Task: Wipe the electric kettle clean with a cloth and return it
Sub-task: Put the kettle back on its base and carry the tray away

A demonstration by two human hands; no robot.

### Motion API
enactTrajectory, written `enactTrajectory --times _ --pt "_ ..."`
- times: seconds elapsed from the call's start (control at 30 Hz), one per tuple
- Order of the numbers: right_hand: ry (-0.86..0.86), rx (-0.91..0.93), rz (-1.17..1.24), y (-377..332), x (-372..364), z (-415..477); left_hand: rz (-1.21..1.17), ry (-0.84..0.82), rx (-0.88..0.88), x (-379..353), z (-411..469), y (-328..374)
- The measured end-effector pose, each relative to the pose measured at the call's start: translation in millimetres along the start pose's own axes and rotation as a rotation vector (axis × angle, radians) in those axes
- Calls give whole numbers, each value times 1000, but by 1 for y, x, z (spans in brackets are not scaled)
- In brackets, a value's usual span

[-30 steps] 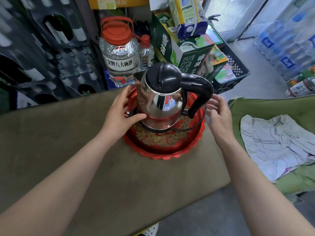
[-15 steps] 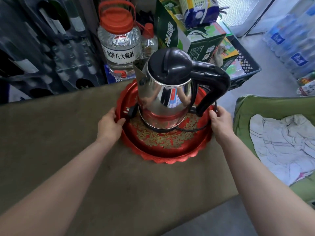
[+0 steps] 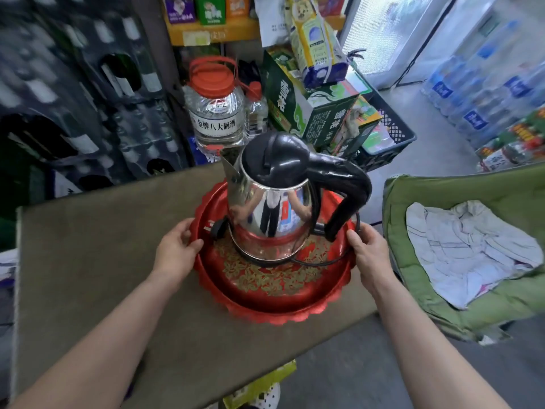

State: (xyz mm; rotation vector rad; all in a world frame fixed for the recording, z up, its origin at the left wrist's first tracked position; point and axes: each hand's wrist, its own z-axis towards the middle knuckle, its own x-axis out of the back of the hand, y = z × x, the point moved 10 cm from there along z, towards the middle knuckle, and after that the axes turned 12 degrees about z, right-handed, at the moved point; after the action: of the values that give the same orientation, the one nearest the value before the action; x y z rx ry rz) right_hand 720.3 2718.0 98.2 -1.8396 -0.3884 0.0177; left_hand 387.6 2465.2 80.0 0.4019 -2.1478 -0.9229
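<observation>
L hand (image 3: 174, 252) + R hand (image 3: 368, 255) grip tray (image 3: 274, 302) rim | kettle (image 3: 271, 208) upright on tray

The person's left hand (image 3: 176, 251) and right hand (image 3: 366, 252) are bare, without gloves, rings or a watch. Both forearms are uncovered up to the frame's lower edge; no sleeve shows on either one.
</observation>
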Motion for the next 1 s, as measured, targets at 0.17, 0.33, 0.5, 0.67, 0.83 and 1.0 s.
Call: enactTrajectory --times 0.17,0.33,0.5,0.67,0.83,1.0 --pt "-8 17 59 -36 6 -70 -29 15 -44 56 -60 14" --pt "-57 47 112 -75 4 -139 -75 27 -28 105 -132 4" --pt "-190 57 73 -97 -8 -192 -132 111 15 145 -201 -24" --pt "-346 74 31 -115 -20 -240 -172 254 22 181 -277 -59" --pt "-478 127 4 -138 -41 -296 -257 426 66 218 -361 -117" --pt "-650 151 -18 -151 -87 -375 -316 571 120 262 -454 -165"
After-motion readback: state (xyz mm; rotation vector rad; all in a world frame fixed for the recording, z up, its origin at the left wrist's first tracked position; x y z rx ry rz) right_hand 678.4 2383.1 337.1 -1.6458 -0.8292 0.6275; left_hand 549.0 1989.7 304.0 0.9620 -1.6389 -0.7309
